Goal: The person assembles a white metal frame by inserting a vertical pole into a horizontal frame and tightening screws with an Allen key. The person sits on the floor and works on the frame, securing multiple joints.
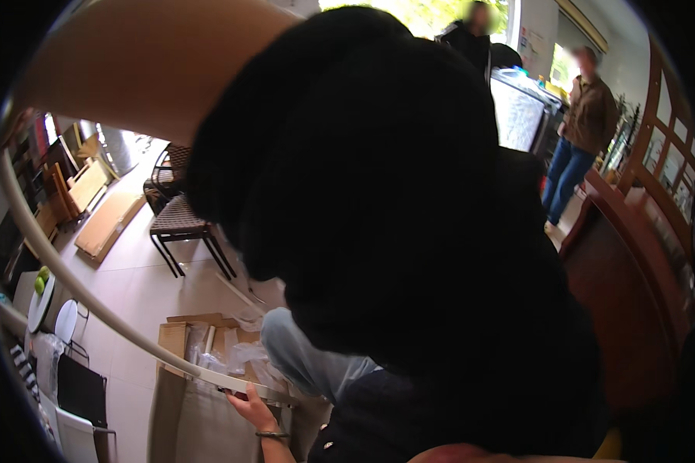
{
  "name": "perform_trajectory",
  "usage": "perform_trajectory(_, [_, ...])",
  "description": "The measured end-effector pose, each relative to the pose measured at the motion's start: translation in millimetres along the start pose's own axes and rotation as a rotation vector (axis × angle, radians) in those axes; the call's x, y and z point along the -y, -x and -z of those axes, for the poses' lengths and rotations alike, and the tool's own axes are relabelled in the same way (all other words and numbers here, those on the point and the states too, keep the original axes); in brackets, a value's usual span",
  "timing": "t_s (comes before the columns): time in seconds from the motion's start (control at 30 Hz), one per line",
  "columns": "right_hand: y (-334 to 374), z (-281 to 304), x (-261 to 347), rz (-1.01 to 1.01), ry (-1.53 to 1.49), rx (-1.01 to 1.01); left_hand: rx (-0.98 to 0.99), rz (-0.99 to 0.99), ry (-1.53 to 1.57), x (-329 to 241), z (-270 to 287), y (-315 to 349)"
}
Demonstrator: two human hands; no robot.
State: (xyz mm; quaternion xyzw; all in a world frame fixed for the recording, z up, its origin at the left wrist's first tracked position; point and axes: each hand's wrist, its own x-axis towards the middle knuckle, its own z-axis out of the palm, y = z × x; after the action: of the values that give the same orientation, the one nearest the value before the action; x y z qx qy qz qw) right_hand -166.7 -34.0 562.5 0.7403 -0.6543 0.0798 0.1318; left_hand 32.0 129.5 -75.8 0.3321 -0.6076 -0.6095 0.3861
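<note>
A long cream bar (85, 292), curved in this view, sweeps from the far left rim down to the lower middle. Close to its lower end, my left hand (253, 410), with a bracelet at the wrist, is closed around the bar from below. My right arm, bare below a black sleeve, crosses high over the view. Its hand (14, 127) is at the far left rim by the bar's upper end, with the fingers too hidden to read. Beneath the bar lies opened cardboard (176, 338) with clear plastic wrap (249, 356). My black clothing hides much of the middle.
A woven chair (179, 216) and a flat carton (110, 225) stand on the tiled floor. More chairs, a dark one (82, 393) among them, crowd the lower left. Two people (584, 116) stand at the back right. A reddish-brown wooden piece (622, 285) rises at the right.
</note>
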Motion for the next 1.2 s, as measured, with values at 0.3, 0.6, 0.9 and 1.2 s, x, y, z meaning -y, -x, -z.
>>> perform_trajectory(0.3, [16,-19,-30,-0.078,-0.003,0.031,-0.036,-0.05,-0.081,-10,-2,9])
perform_trajectory(0.6, [36,-29,-43,-0.154,-0.014,0.004,-0.047,0.031,-0.149,-19,2,10])
perform_trajectory(0.9, [50,-46,-42,-0.215,-0.006,-0.017,-0.049,0.025,0.04,-16,-6,10])
perform_trajectory(1.2, [88,-52,-76,-0.271,-0.081,-0.112,-0.024,0.005,-0.036,-12,-1,10])
